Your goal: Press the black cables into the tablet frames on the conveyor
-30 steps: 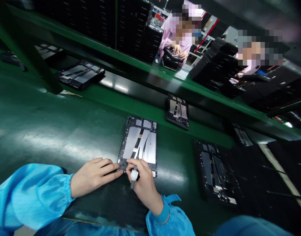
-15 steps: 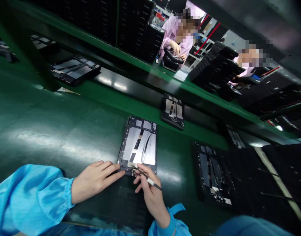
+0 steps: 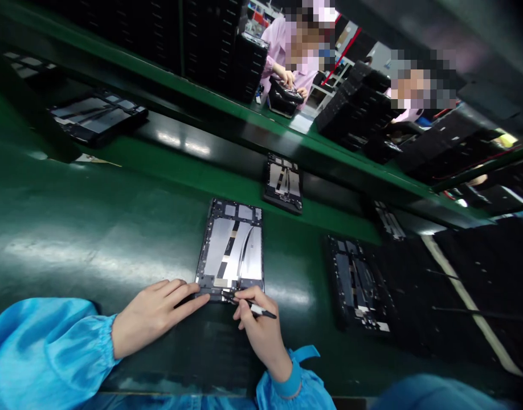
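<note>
An opened tablet lies in its dark tray in front of me, its silver battery and black flex cables showing. My left hand is stretched out, its fingertips resting on the tablet's lower left corner. Between the fingers of my right hand is a pair of black tweezers with a white band. Their tip points at the tablet's lower edge, near the small connectors. Whether the tip grips anything is too small to tell.
Another opened tablet sits behind, and a darker one lies to the right. Further left is another tablet. A green shelf edge runs across the back, with stacked black trays. Beyond it, a person in pink handles trays.
My view has shifted slightly, moving the scene a little left and up. The tweezers have tilted flatter, their tip now lower at the tablet's bottom edge. My left hand stays at its corner.
</note>
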Action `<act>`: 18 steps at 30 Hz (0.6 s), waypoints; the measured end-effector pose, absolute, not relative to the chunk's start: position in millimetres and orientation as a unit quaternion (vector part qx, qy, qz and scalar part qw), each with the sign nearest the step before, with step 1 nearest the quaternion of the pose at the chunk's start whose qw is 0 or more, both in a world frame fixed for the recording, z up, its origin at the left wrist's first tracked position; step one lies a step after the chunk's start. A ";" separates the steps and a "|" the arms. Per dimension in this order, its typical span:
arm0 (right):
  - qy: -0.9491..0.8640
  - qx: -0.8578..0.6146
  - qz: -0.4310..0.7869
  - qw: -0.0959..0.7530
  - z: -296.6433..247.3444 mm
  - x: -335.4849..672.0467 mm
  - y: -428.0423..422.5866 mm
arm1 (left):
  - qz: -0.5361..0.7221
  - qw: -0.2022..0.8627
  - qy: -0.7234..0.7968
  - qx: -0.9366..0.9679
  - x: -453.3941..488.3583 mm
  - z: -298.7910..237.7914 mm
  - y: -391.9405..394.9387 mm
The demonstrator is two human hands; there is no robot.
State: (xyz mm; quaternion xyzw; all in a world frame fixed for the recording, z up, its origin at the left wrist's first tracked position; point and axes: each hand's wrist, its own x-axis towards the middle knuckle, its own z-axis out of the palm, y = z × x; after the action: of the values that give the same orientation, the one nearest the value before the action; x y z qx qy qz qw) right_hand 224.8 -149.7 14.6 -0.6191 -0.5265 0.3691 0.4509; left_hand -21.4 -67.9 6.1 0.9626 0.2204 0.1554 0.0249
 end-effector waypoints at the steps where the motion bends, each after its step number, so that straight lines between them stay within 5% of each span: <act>1: -0.519 -0.620 0.373 0.455 13.9 225.4 -149.7 | 0.157 0.025 0.219 0.963 -22.5 5.5 -67.3; 18: -0.635 -0.512 0.357 0.455 20.9 213.3 -144.2 | 0.209 0.089 0.203 0.952 -28.8 1.6 -59.9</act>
State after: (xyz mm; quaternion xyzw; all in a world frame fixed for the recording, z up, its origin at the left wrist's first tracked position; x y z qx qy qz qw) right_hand 213.3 -144.2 20.9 -0.5125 -0.6350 0.3568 0.4548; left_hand -28.8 -59.9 1.6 0.9525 0.2030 0.2090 0.0887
